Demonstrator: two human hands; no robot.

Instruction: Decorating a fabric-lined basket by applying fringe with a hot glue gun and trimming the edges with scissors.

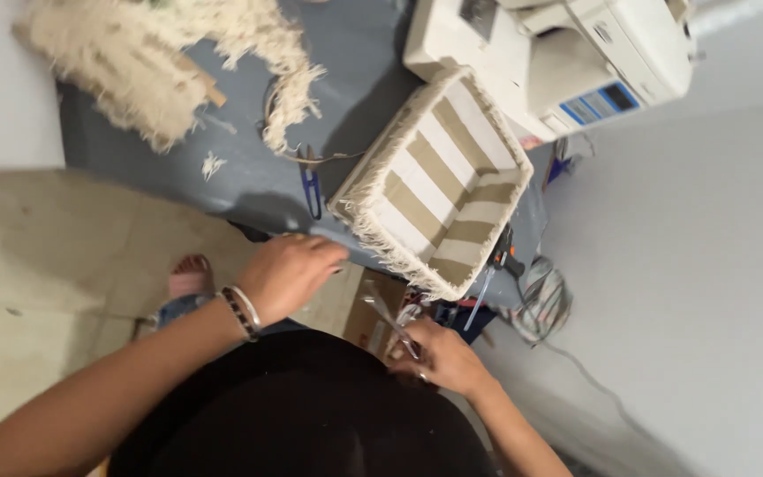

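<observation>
My left hand (291, 272) rests at the near edge of the grey table (249, 177), fingers curled, touching the fringed corner of a rectangular box (434, 181) with beige and white stripes inside and cream fringe around its rim. My right hand (439, 355) is below the table edge, close to my body, closed around a pair of silver scissors (386, 314) whose blades point up toward the box. Bracelets circle my left wrist.
A white sewing machine (567, 53) stands behind the box. Cream fringe pieces (134, 62) lie at the table's far left. Small blue thread snips (311, 185) lie beside the box. A foot in a sandal (189, 276) and striped cloth (540, 300) are on the floor.
</observation>
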